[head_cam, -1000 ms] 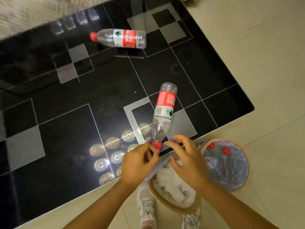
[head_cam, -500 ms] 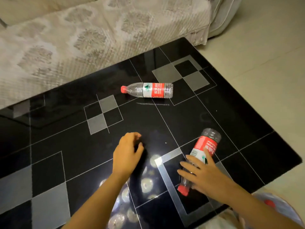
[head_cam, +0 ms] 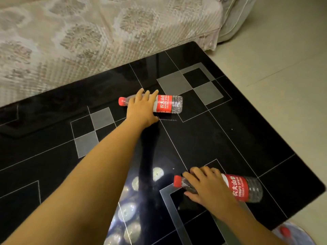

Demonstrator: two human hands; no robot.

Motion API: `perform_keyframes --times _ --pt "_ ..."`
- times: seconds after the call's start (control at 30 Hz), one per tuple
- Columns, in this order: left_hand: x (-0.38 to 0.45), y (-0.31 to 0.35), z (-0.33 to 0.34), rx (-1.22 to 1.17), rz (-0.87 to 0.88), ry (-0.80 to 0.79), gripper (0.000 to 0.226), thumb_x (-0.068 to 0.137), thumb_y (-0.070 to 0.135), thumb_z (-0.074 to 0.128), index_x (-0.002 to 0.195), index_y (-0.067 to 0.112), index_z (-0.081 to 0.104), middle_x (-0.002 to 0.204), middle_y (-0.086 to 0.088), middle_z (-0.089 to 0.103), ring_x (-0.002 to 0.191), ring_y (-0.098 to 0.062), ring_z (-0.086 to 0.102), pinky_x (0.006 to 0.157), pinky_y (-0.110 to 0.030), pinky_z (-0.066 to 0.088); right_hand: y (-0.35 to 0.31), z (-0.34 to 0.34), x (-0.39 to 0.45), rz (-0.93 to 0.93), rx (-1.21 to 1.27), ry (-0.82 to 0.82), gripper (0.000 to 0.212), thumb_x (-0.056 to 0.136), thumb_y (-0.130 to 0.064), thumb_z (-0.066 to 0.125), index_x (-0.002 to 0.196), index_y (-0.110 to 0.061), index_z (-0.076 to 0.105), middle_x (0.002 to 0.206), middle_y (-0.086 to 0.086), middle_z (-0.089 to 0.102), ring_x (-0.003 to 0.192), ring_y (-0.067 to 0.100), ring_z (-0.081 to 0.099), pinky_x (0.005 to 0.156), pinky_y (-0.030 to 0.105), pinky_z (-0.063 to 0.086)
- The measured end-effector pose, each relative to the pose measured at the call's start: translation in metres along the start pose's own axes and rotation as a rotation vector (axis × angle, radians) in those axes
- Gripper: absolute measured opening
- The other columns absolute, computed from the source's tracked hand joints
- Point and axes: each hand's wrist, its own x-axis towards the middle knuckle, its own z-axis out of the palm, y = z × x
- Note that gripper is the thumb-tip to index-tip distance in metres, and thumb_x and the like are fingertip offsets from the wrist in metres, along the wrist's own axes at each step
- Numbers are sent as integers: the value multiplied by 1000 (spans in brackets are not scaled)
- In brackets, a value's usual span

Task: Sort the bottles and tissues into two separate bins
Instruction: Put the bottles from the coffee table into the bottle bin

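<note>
Two clear plastic bottles with red caps and red labels lie on their sides on the black glass table [head_cam: 212, 138]. The far bottle [head_cam: 165, 103] is at the table's middle back; my left hand [head_cam: 141, 107] lies across its neck end with fingers spread and straight, the thumb on the near side. The near bottle [head_cam: 240, 189] is close to the front right corner, and my right hand [head_cam: 207, 188] is wrapped over its neck half. At the bottom right corner, a bin [head_cam: 300, 232] shows partly, with a red-capped bottle [head_cam: 284, 231] inside. No tissues are in view.
A sofa with a patterned beige cover [head_cam: 88, 32] runs along the table's far edge. Pale tiled floor [head_cam: 283, 59] lies to the right of the table. Lamp reflections glare on the glass near the front.
My view rose from the bins to the table. My left hand reached forward onto the far bottle. My right hand closed on the near bottle, which turned to lie crosswise.
</note>
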Motion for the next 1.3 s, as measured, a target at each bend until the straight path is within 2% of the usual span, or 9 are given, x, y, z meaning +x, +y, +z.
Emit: perform_keyframes --times 0.13,0.2,0.3,0.53,0.67,0.77,1.0,1.13,1.3 --pt "2 -5 6 196 -5 -43 90 79 46 70 149 23 19 149 -9 29 138 -32 23 113 -49 22 3 0 0 -25 -5 -25 62 52 -63 78 101 -27 65 86 -1 67 71 21 66 60 38 56" --pt "-4 -10 11 206 -45 -150 90 76 53 70 146 25 22 144 -9 37 133 -33 32 109 -49 27 2 -1 -1 -21 14 -22 60 55 -62 77 102 -27 64 87 -2 66 72 20 66 62 38 56" --pt "-21 -16 21 70 -125 -279 96 76 62 65 148 29 11 144 -9 38 129 -35 41 104 -51 32 0 -2 -2 2 45 -16 58 58 -60 76 104 -28 62 88 -2 65 74 20 64 65 38 54" --pt "-75 -8 28 24 -62 -453 101 82 53 61 146 40 -17 142 -7 37 119 -32 51 100 -47 41 1 -9 5 129 156 -68 55 65 -58 72 110 -29 61 96 -3 64 80 21 62 67 38 49" --pt "-103 6 27 -222 -203 -478 101 71 65 63 147 30 6 128 -10 54 106 -32 59 97 -46 46 6 -24 -2 120 307 -212 50 85 -52 54 129 -31 45 123 -4 51 110 23 49 90 43 36" --pt "-128 27 25 -313 -273 -454 96 67 69 62 143 24 23 120 -10 58 99 -31 60 92 -43 49 8 -34 -27 112 350 -255 49 87 -47 54 131 -29 44 128 -3 48 116 22 46 97 43 34" --pt "-190 115 6 -378 -242 -611 97 54 67 54 140 24 35 107 -3 58 92 -25 58 83 -33 45 27 -49 -113 191 519 -32 46 81 -44 62 121 -23 57 117 0 59 105 25 55 87 45 41" --pt "-228 174 12 -623 -260 -690 93 46 67 66 127 28 43 105 -1 66 91 -23 67 87 -40 54 57 -53 -173 232 671 41 45 82 -41 65 123 -23 54 120 -3 58 109 20 54 89 42 44" --pt "-269 270 35 -754 -327 -836 67 77 47 66 130 36 26 102 -5 64 78 -26 72 64 -32 55 99 -57 -262 398 768 178 41 79 -41 66 114 -20 59 112 -3 63 105 17 54 89 32 45"
